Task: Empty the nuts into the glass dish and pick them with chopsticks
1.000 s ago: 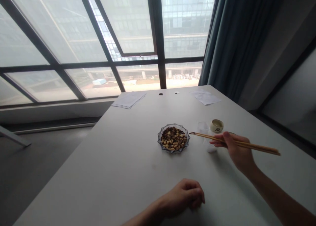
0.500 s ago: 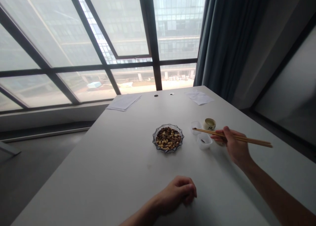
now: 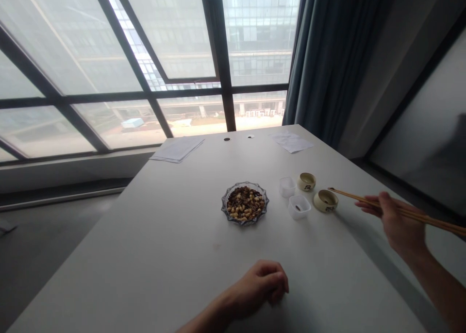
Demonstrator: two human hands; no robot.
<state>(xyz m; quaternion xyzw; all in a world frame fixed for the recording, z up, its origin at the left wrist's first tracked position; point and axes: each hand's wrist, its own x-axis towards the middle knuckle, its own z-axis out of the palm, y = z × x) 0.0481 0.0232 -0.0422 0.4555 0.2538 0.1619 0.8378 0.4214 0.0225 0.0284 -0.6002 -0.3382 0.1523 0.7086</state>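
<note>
My right hand [image 3: 402, 224] is closed around a pair of wooden chopsticks [image 3: 355, 195]. Their tips pinch a small dark piece [image 3: 331, 189], perhaps a seed, just above the far rim of the nearer beige cup [image 3: 325, 208]. Something small and dark lies inside that cup. Curled in a loose fist, my left hand [image 3: 264, 284] rests on the table with nothing visible in it. A scalloped glass bowl [image 3: 223, 208] holds peanuts and dark seeds. Between bowl and cups stand two clear plastic containers: the near container [image 3: 306, 214] has a dark piece in it, the far container [image 3: 287, 193] shows none.
Another beige cup [image 3: 307, 188] stands behind the nearer one. On the white table [image 3: 163, 255], a stack of papers [image 3: 177, 149] lies at the far left and loose sheets [image 3: 291, 141] at the far right. Large windows and a dark curtain [image 3: 320, 66] rise beyond.
My right hand has moved right with the chopsticks, carrying their tips from the far plastic container to above the nearer cup. The left hand stays put; the view has shifted slightly.
</note>
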